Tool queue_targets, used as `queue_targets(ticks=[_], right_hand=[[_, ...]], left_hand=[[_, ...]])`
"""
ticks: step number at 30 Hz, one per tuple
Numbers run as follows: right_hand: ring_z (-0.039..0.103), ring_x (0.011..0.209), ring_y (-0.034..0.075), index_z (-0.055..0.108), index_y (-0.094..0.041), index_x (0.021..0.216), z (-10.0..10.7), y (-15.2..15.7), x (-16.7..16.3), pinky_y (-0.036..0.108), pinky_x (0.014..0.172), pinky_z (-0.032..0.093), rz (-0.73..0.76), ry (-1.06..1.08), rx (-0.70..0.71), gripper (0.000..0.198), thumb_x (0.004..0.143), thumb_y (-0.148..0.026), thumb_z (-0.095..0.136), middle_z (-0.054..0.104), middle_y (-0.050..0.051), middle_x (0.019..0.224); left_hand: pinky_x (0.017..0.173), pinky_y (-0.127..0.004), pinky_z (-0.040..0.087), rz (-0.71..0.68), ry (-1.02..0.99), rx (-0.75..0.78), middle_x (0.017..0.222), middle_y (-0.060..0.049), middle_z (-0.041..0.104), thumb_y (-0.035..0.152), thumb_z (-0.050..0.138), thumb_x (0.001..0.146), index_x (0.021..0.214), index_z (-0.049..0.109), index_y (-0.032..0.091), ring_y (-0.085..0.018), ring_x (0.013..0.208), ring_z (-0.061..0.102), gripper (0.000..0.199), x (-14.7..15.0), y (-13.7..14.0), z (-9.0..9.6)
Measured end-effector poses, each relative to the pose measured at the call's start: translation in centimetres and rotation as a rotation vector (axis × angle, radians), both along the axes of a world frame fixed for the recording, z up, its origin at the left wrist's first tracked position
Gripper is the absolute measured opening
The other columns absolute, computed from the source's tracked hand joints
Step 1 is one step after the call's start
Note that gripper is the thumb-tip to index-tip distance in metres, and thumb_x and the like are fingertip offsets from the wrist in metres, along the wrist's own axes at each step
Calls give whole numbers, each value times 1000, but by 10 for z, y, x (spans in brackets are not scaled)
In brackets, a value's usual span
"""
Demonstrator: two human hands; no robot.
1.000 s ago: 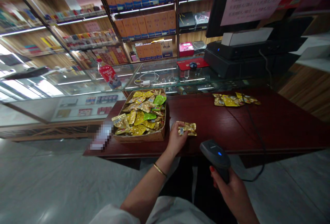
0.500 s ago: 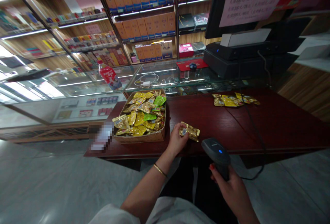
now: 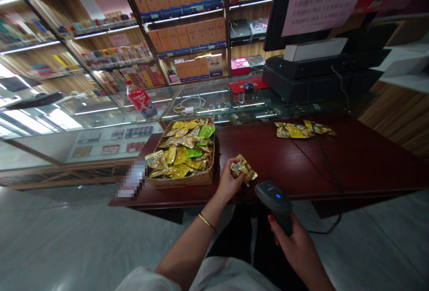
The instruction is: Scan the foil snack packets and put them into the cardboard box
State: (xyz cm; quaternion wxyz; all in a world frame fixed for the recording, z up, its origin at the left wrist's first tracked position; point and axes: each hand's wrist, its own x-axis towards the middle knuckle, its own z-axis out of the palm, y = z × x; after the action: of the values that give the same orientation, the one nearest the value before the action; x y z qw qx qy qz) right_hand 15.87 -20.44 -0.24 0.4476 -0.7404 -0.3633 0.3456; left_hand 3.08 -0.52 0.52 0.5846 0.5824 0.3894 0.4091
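My left hand [image 3: 230, 183] is closed on a shiny gold snack packet [image 3: 245, 169] above the front of the dark red table [image 3: 261, 152]. In my right hand [image 3: 292, 239] is a black barcode scanner [image 3: 275, 199] with a blue light on top, its head tilted toward the packet but apart from it. Left of my left hand stands a cardboard box [image 3: 187, 181] heaped with gold, yellow and green packets. A short row of gold and yellow packets [image 3: 300, 130] lies at the table's back right.
A phone-like item [image 3: 132, 180], blurred out, lies at the table's left corner. Behind are a glass counter [image 3: 214, 103] with a red-labelled bottle [image 3: 141, 99], a red mouse pad [image 3: 239, 84] and a monitor [image 3: 278, 14]. The scanner's cable [image 3: 330, 228] hangs over the table edge at right.
The gold packet has turned in my left hand and now sits more steeply tilted. My right hand has brought the scanner slightly left, nearer the packet. The camera view has shifted a little.
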Motion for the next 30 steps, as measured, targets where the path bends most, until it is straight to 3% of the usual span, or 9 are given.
queue_targets(ticks=[4,12,20,25,30], right_hand=[[65,52,21,66,-21,99,8,1,1,30,57,52,39,-54,-3,52,82,-70,59,65,-1,57],[62,51,20,65,-24,83,23,1,-5,29,55,50,8,-88,52,47,84,-71,57,62,-1,54],[59,50,19,65,-23,82,28,-5,-6,28,54,50,-1,-131,119,46,86,-68,58,60,-2,53],[60,50,19,66,-22,82,25,-9,-1,28,55,50,17,-195,126,46,87,-68,58,63,0,55],[60,50,19,67,-22,84,34,-13,-1,29,58,51,16,-206,131,47,88,-68,57,63,0,56]], left_hand=[[63,-23,48,-30,-40,7,82,3,65,19,77,72,115,57,22,-12,66,59,48,-1,2,-4],[74,-26,54,-66,-82,1,94,-1,70,12,75,71,122,57,22,-15,80,67,55,-1,3,-9],[73,-26,54,-51,-9,16,93,0,70,10,72,73,123,56,22,-15,78,67,54,-2,1,-2],[88,-32,54,-1,30,170,108,-4,70,7,72,69,118,60,22,-20,96,67,52,-1,4,-6],[82,-29,54,-29,-17,61,98,-1,69,11,73,72,122,57,22,-17,85,67,54,0,3,-8]])
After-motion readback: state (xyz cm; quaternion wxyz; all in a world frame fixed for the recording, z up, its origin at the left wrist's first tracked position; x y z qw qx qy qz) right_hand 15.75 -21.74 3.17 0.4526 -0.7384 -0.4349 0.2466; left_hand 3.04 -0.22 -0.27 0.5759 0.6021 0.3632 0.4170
